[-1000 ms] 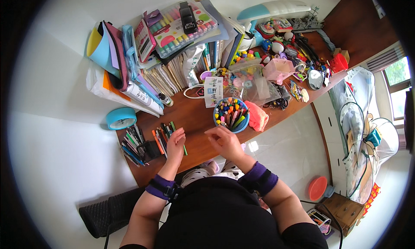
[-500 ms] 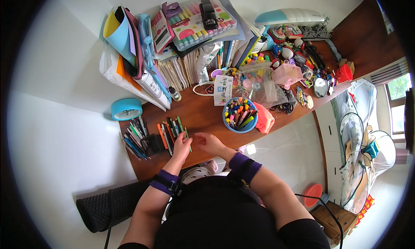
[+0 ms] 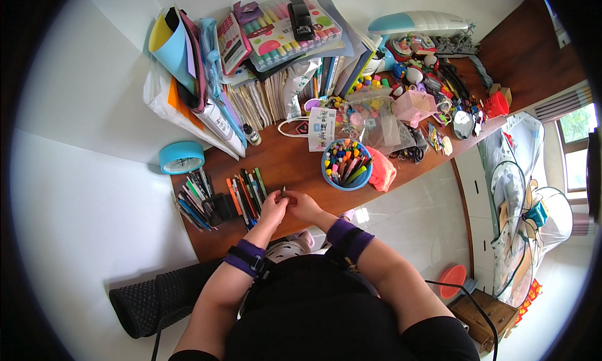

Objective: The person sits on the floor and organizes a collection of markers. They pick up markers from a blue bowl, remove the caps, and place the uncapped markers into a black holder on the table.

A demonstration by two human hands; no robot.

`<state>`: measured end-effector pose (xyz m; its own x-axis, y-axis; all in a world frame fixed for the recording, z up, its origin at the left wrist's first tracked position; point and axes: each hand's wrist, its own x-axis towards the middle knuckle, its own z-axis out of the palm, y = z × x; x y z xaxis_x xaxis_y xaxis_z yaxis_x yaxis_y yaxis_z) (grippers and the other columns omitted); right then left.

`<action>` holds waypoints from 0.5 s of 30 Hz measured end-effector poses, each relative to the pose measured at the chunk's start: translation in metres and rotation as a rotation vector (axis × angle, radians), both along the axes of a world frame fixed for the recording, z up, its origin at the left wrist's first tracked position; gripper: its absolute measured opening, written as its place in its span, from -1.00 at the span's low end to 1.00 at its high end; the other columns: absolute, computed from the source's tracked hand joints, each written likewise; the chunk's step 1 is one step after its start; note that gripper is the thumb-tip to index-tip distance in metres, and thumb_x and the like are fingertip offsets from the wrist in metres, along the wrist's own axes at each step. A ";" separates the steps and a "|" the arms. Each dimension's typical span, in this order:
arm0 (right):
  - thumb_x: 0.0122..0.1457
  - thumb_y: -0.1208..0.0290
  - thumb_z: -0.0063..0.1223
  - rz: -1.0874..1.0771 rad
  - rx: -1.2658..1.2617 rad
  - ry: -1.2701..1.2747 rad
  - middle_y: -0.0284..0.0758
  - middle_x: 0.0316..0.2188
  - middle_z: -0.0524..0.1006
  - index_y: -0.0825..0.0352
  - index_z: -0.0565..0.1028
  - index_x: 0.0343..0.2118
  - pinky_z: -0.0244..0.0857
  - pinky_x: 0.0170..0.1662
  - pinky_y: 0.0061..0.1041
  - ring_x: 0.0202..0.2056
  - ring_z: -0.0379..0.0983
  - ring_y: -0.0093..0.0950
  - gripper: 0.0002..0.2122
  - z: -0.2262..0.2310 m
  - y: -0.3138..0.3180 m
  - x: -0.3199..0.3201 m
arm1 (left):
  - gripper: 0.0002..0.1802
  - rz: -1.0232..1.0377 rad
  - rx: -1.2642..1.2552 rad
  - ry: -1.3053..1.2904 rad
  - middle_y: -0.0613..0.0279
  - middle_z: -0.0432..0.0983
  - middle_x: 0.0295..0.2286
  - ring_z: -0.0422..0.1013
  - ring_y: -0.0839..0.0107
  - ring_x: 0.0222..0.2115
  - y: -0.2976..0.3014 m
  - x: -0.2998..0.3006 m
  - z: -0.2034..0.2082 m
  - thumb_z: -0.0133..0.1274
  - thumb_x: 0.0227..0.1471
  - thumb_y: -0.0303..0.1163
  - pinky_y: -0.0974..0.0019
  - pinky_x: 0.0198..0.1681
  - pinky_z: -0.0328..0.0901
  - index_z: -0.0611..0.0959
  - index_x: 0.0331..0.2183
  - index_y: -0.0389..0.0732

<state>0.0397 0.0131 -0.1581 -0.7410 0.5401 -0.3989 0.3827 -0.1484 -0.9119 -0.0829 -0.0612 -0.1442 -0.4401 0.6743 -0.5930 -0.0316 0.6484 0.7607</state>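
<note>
Both my hands meet above the desk's front edge. My left hand is closed round a slim pencil, whose dark tip sticks up between the hands; most of it is hidden. The curled fingers of my right hand close in on the same pencil from the right. Just left of my left hand lies a loose row of pens and pencils, orange, black and green among them. Right of the hands stands a blue round tub packed with colored pens and markers.
A black pen holder lies beside more pens at the desk's left end. Behind are a blue clock, books and folders, and a marker case. A salmon cloth, plastic bags and small toys spread to the right.
My left hand has shifted slightly right with the pencil, away from the pen row. My right hand, apart from it before, now meets it at the pencil.
</note>
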 end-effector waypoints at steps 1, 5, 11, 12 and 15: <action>0.05 0.53 0.08 -0.006 -0.006 0.000 -0.16 -0.16 0.56 0.44 0.39 0.05 0.39 -0.07 -0.49 -0.14 0.53 -0.41 -0.56 0.000 -0.001 -0.001 | -0.44 0.000 0.017 -0.001 0.05 0.50 -0.14 0.41 0.30 -0.11 -0.001 0.000 -0.003 0.08 0.05 -0.33 0.33 -0.03 0.27 0.41 0.05 -0.41; 0.04 0.52 0.11 -0.053 -0.124 -0.018 -0.17 -0.12 0.55 0.44 0.40 0.04 0.38 -0.06 -0.50 -0.11 0.52 -0.43 -0.56 0.003 0.002 0.000 | -0.46 0.020 0.026 -0.067 0.07 0.50 -0.13 0.42 0.33 -0.12 0.003 0.003 0.003 0.07 0.06 -0.33 0.34 -0.04 0.28 0.43 0.04 -0.41; 0.05 0.51 0.13 -0.092 -0.203 -0.010 -0.21 -0.10 0.54 0.44 0.40 0.05 0.36 -0.03 -0.51 -0.07 0.48 -0.46 -0.55 0.016 0.001 0.001 | -0.50 0.018 0.042 -0.169 0.12 0.47 -0.11 0.39 0.39 -0.10 -0.002 0.000 0.006 0.04 0.09 -0.36 0.35 -0.03 0.27 0.43 0.04 -0.40; 0.05 0.52 0.12 -0.114 -0.192 0.007 -0.21 -0.09 0.54 0.44 0.39 0.05 0.36 -0.03 -0.51 -0.07 0.48 -0.46 -0.55 0.022 0.000 0.000 | -0.50 0.016 0.089 -0.146 0.13 0.47 -0.11 0.39 0.39 -0.10 -0.001 0.001 0.011 0.04 0.10 -0.36 0.35 -0.02 0.27 0.43 0.05 -0.39; 0.05 0.55 0.12 -0.190 -0.168 0.139 -0.21 -0.07 0.50 0.42 0.36 0.08 0.37 -0.03 -0.49 -0.06 0.47 -0.43 -0.53 0.040 0.002 0.006 | -0.52 -0.010 0.187 -0.109 0.13 0.44 -0.10 0.37 0.39 -0.07 0.007 0.010 0.054 0.05 0.10 -0.41 0.37 0.02 0.23 0.43 0.06 -0.36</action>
<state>0.0454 0.0153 -0.1178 -0.6871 0.6090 -0.3962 0.2065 -0.3591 -0.9101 -0.0730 -0.0537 -0.0907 -0.3727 0.7811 -0.5009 -0.1148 0.4968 0.8602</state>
